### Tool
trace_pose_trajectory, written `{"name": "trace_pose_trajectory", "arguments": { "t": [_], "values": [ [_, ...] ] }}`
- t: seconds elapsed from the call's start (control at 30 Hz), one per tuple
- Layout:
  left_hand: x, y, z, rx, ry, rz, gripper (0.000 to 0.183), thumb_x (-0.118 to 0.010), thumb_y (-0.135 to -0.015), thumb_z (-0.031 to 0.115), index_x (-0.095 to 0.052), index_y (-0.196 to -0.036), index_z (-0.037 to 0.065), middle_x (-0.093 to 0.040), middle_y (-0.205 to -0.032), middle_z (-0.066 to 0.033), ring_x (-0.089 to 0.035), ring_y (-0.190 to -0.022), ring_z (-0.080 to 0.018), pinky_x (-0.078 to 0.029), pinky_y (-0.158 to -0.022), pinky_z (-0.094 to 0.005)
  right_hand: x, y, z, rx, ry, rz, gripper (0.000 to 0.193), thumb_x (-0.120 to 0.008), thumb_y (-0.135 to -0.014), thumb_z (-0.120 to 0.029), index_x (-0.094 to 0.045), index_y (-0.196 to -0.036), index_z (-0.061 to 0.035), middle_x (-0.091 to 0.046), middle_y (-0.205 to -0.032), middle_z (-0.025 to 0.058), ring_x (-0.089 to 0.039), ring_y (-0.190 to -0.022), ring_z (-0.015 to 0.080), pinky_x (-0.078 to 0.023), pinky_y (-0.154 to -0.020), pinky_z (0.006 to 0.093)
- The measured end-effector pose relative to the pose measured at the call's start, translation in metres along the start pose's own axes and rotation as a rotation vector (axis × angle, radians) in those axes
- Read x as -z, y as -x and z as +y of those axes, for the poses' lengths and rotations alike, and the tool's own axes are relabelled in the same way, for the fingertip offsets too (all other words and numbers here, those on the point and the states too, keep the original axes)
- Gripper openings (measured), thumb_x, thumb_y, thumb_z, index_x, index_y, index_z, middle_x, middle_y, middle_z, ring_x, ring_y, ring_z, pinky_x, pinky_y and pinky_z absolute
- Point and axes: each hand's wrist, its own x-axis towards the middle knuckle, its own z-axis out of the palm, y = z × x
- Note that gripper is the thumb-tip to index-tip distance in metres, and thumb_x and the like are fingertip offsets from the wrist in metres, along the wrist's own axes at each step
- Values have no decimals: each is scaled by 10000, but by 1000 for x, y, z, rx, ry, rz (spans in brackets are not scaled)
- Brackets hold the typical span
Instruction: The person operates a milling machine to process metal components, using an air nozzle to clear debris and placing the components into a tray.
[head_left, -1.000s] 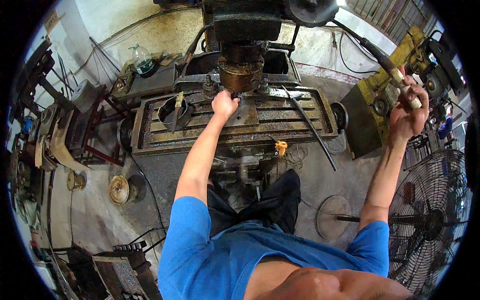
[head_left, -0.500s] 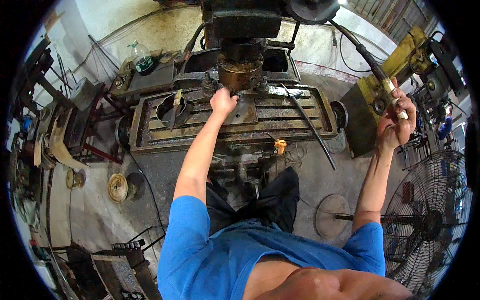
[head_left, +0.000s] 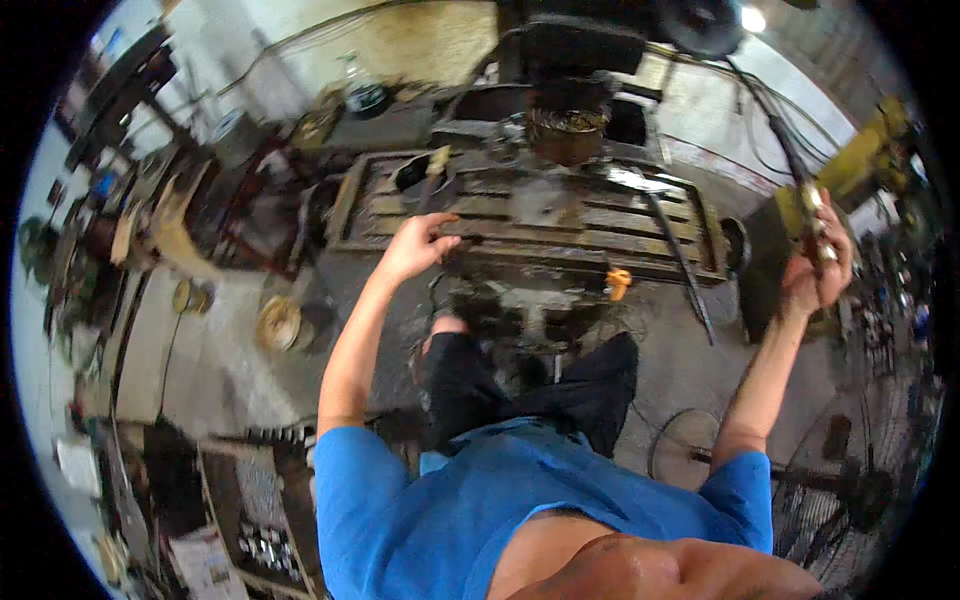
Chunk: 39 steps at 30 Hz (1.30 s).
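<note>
My left hand (head_left: 418, 248) is in front of the machine table's (head_left: 490, 241) near left edge, thumb and fingers apart, nothing in it. Just beyond it, a round can (head_left: 408, 176) sits on the slotted table with a brush (head_left: 437, 165) leaning in it. My right hand (head_left: 822, 265), raised at the far right, is closed round a pale handle (head_left: 812, 208) at the end of a dark arm slanting down from the machine. A flat metal plate (head_left: 545, 203) lies mid-table under the round cutter head (head_left: 568, 135). Motion blurs the picture.
A long metal bar (head_left: 680, 255) overhangs the table's right front. An orange object (head_left: 618, 283) hangs at the front edge. A handwheel (head_left: 737, 246) juts out at the right end. A floor fan (head_left: 850, 485) stands lower right; a tray of metal parts (head_left: 265, 540) lower left.
My left hand has drawn back from beside the cutter head to the table's near left edge, and its fingers have opened. My right hand keeps hold of the handle. The view has shifted left.
</note>
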Motion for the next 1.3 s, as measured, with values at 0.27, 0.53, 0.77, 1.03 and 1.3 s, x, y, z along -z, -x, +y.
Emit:
{"name": "trace_pose_trajectory", "arguments": {
  "t": [0.27,0.53,0.77,1.03,1.3],
  "values": [
    [149,305,-107,481,-120,614,356,-609,-788,129,-539,-1099,-31,-606,-700,-84,-555,-561,-115,-458,-522,-264,43,10,21,-293,-56,81,363,-409,-736,-83,-561,-1024,78,-453,-1210,275,-394,-1172,397,-333,-973,523],
    [143,610,-164,1058,-151,1428,257,-631,-740,155,-629,-944,-1,-621,-662,-92,-572,-494,-134,-466,-454,-283,65,11,39,315,465,4,424,-442,-812,-222,-537,-999,147,-508,-1107,313,-495,-1048,420,-386,-902,513],
    [80,722,-197,1432,-190,1531,318,-610,-689,183,-621,-948,0,-641,-757,-164,-632,-570,-237,-498,-530,-336,38,27,49,320,592,77,432,-505,-787,-230,-537,-1029,126,-525,-1112,268,-517,-1029,368,-405,-883,460],
    [91,682,-184,1616,-624,1385,329,-603,-699,233,-613,-1006,115,-609,-1012,-148,-580,-949,-299,-464,-793,-401,56,29,43,263,786,80,433,-600,-744,-193,-542,-1060,98,-553,-1110,209,-547,-1002,299,-431,-861,393],
    [100,718,-243,1625,-736,1137,264,-535,-786,308,-594,-967,125,-611,-998,-119,-604,-913,-294,-498,-726,-426,110,-20,42,89,1325,-254,402,-642,-693,-63,-579,-1088,-31,-594,-1093,78,-583,-945,182,-476,-793,285]
  ]
}}
